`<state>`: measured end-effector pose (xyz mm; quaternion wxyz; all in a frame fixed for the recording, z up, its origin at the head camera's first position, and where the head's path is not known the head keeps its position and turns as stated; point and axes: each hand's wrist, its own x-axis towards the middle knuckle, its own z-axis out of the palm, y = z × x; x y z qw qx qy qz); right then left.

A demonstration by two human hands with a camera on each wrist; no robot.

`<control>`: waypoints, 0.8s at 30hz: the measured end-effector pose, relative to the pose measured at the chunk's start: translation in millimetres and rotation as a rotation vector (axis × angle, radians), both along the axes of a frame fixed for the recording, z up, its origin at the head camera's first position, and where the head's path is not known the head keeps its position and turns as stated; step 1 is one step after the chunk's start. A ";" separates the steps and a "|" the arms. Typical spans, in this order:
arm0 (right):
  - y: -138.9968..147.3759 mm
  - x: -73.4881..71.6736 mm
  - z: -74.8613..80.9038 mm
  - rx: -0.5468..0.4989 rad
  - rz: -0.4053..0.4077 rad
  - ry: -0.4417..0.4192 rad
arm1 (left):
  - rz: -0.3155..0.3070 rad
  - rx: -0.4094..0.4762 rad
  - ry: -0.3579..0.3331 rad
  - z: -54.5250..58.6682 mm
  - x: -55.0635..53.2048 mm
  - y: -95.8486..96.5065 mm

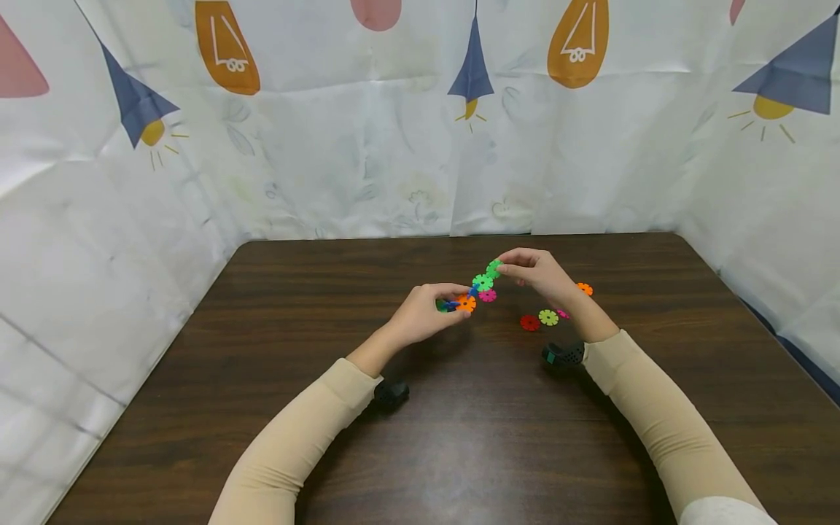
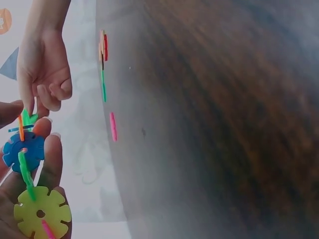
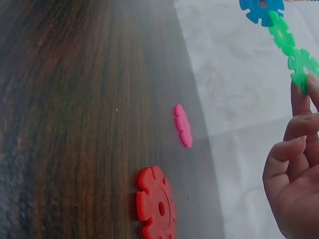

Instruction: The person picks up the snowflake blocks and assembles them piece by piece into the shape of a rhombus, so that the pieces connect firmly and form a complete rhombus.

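A chain of slotted snowflake discs stretches between both hands, above the table. My left hand (image 1: 425,312) grips its left part, where an orange disc (image 1: 467,303) and, in the left wrist view, a blue disc (image 2: 23,151) and a yellow disc (image 2: 42,212) show; fingers hide some of it. At the chain's other end my right hand (image 1: 534,273) pinches a green disc (image 3: 302,67) between thumb and forefinger. That disc joins another green disc (image 1: 483,282), which joins a blue disc (image 3: 262,10). A pink disc (image 1: 488,295) lies on the table beyond the chain.
Loose on the table near the right forearm are a red disc (image 1: 530,323), a yellow-green disc (image 1: 547,317), a small pink disc (image 1: 563,314) and an orange disc (image 1: 585,289). Patterned white cloth (image 1: 407,160) hangs behind the brown table (image 1: 315,270).
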<state>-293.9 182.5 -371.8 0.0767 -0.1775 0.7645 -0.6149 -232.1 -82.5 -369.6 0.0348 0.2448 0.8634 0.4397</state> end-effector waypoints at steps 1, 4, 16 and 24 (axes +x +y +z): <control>0.4 0.3 0.0 -0.014 -0.001 -0.012 | 0.001 0.002 -0.001 0.4 -0.3 0.0; 1.4 1.0 -0.2 -0.054 0.004 -0.040 | -0.002 -0.001 0.007 1.6 -1.0 0.4; 5.9 0.7 -3.7 -0.011 0.033 0.085 | -0.085 -0.053 0.027 3.4 -3.3 -0.6; 7.4 3.5 -5.4 -0.018 0.027 0.060 | -0.106 -0.059 0.041 7.3 -3.5 0.1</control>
